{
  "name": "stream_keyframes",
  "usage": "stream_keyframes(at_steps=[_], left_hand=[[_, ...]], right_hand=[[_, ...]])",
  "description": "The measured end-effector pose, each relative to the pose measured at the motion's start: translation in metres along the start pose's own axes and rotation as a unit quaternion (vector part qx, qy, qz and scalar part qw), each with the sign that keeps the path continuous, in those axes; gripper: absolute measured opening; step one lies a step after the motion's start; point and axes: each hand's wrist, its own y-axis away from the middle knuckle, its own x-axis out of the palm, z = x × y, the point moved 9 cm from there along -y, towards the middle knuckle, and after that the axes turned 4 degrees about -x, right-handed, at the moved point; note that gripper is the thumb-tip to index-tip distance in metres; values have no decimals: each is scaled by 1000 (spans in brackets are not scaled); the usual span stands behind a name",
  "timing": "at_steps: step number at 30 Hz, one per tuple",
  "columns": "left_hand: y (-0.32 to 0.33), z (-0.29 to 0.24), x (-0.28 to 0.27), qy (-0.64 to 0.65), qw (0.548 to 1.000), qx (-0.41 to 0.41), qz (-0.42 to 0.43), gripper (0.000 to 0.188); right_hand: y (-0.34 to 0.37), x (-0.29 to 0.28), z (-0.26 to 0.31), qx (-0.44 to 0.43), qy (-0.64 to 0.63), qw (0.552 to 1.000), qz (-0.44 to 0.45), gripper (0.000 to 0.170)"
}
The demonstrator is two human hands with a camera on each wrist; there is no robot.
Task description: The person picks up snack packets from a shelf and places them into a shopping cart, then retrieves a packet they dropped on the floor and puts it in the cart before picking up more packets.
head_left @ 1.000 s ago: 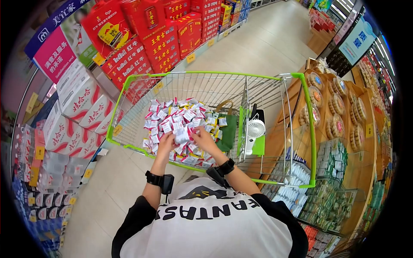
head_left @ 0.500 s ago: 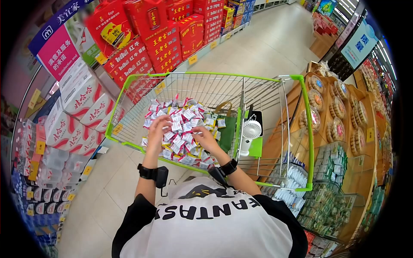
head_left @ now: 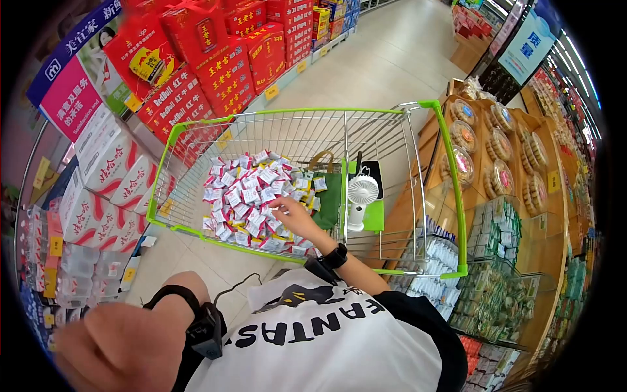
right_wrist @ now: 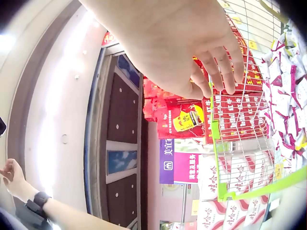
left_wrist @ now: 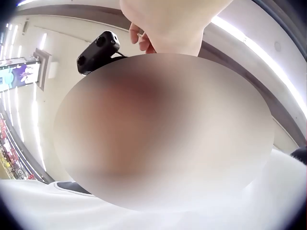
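Note:
Many small white packets with pink and yellow edges (head_left: 245,196) lie heaped in a shopping cart (head_left: 307,112). My right hand (head_left: 297,217) is over the heap's right side, fingers loosely bent; whether the fingertips touch packets is unclear. In the right wrist view the right hand (right_wrist: 192,52) shows nothing between its fingers. Raised close to the head camera, my left hand (head_left: 121,346) looks blurred, away from the cart. The left wrist view shows the left hand (left_wrist: 168,28) near a black device (left_wrist: 98,52), its fingers bent and partly hidden.
Beside the heap in the cart is a green bag (head_left: 328,199); a white handheld fan (head_left: 361,196) sits in the cart's nearer-right section. Red drink boxes (head_left: 225,75) and white cartons (head_left: 108,173) stand left. A wooden shelf (head_left: 486,173) with round tubs is at the right.
My left hand has left the packets and come up toward the head. The right hand has stayed over the heap. The head view has shifted slightly, so the cart appears further left.

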Motion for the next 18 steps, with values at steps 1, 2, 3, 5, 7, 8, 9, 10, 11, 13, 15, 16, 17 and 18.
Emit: stream_keyframes(at_steps=[1,2,3,5,7,8,9,10,11,13,15,16,17,18], left_hand=[[-5,5,20,19,997,-19,76,14],[-6,6,25,22,997,-18,75,14],[-7,7,28,60,995,-21,72,13],[-7,5,27,99,994,-6,51,11],[-6,2,28,113,992,31,34,15],[-6,-4,27,124,990,70,18,22],[-7,-11,28,4,998,60,24,30],[-8,-14,27,4,998,59,22,30],[-9,-15,29,41,997,56,36,30],[-12,-18,31,79,994,55,43,31],[-13,-31,35,5,995,88,51,33],[-15,-40,31,5,995,89,48,33],[-18,-51,29,-44,994,84,53,31],[-19,-55,29,-92,991,78,57,30]], right_hand=[[1,0,2,-4,-2,1000,2,17],[2,0,4,-9,-4,1000,4,17],[3,-2,7,-10,-7,1000,7,17],[4,-4,5,-8,8,1000,10,16],[5,-6,5,-28,5,1000,-2,17],[6,-7,4,-26,5,1000,-2,17],[6,-7,5,-26,0,1000,-3,17],[6,-8,5,-26,-4,1000,-3,17],[7,-7,3,-17,-7,1000,-2,17],[8,-8,6,-13,5,1000,1,17],[8,-6,5,-15,16,1000,8,16],[8,-6,6,-14,18,1000,9,16],[8,-6,9,-15,14,1000,10,16],[8,-5,10,-16,9,1000,12,16]])
